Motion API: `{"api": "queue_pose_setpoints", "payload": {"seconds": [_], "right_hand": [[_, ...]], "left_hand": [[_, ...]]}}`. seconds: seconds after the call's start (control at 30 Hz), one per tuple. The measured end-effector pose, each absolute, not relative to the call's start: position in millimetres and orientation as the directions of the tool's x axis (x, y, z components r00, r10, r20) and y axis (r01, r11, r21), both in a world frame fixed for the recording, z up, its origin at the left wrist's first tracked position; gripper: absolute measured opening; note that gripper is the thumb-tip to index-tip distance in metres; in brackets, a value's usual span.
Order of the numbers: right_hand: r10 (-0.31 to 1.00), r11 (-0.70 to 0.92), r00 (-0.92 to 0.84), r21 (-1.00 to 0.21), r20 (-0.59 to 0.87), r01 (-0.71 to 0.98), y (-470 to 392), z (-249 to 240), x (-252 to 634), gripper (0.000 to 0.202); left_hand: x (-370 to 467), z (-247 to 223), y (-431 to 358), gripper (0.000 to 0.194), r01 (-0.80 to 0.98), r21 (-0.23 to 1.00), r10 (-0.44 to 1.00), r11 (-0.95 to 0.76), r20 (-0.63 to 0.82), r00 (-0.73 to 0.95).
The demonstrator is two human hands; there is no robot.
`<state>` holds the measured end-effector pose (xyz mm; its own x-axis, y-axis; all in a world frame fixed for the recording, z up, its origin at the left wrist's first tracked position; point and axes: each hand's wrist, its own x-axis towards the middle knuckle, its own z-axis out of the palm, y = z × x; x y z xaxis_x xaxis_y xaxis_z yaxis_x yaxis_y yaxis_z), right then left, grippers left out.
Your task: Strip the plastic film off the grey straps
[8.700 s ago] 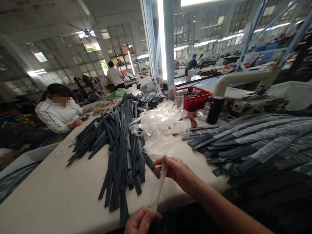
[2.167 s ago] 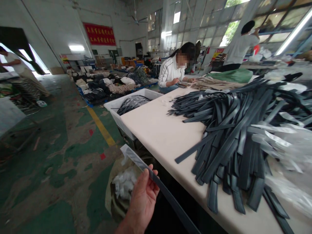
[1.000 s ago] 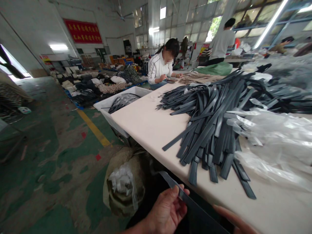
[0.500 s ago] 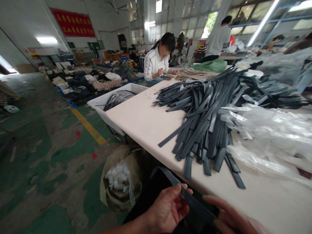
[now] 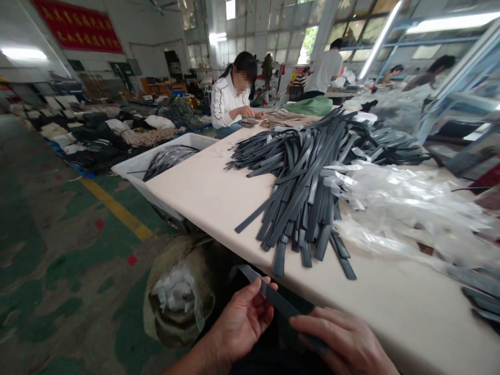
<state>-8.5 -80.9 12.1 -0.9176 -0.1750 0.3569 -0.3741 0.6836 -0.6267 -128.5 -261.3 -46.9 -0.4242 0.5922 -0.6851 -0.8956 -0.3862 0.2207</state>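
Below the near table edge I hold one long dark grey strap (image 5: 278,301) with both hands. My left hand (image 5: 242,323) pinches it near its free end. My right hand (image 5: 344,341) closes over it further along, hiding that part. On the cream table (image 5: 203,187) lies a big pile of the same dark straps (image 5: 308,177). A heap of clear plastic sleeves (image 5: 398,208) lies to the right of the pile.
An open sack (image 5: 177,299) with white plastic scraps stands on the floor by my left hand. A white bin (image 5: 164,161) with straps sits at the table's far left. A seated person (image 5: 230,99) works at the table's far end; others stand behind.
My view has swung right and the table has come nearer. My right hand has come in and closed on the strap, which my left hand alone held earlier.
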Motion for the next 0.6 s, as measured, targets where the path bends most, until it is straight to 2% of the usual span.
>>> {"api": "queue_pose_setpoints", "payload": {"seconds": [0.17,0.27,0.33,0.43,0.5,0.6], "right_hand": [[-0.144,0.751,-0.877,-0.526,0.459,-0.398,-102.5,-5.2,-48.1,0.022],[-0.222,0.730,-0.833,-0.480,0.507,-0.486,-110.0,-12.8,-61.2,0.024],[-0.268,0.677,-0.831,-0.519,0.487,-0.522,-113.3,-12.9,-65.0,0.028],[-0.226,0.597,-0.879,-0.653,0.420,-0.466,-114.3,-3.2,-60.6,0.029],[-0.199,0.526,-0.918,-0.753,0.343,-0.395,-111.0,9.3,-51.7,0.028],[-0.199,0.433,-0.949,-0.847,0.243,-0.308,-101.2,27.9,-35.8,0.033]], "left_hand": [[-124.5,-58.3,-264.5,0.019,-0.909,0.231,0.682,-0.347,-0.604,-0.413],[-122.8,-65.3,-268.6,0.019,-0.913,0.185,0.729,-0.365,-0.554,-0.403],[-121.2,-65.9,-271.7,0.016,-0.924,0.111,0.782,-0.366,-0.502,-0.370],[-123.0,-63.8,-277.4,0.019,-0.949,0.058,0.827,-0.310,-0.477,-0.299],[-131.7,-67.3,-283.0,0.030,-0.931,0.071,0.741,-0.357,-0.585,-0.329],[-158.1,-87.5,-297.9,0.040,-0.838,0.153,0.498,-0.524,-0.743,-0.447]]}}
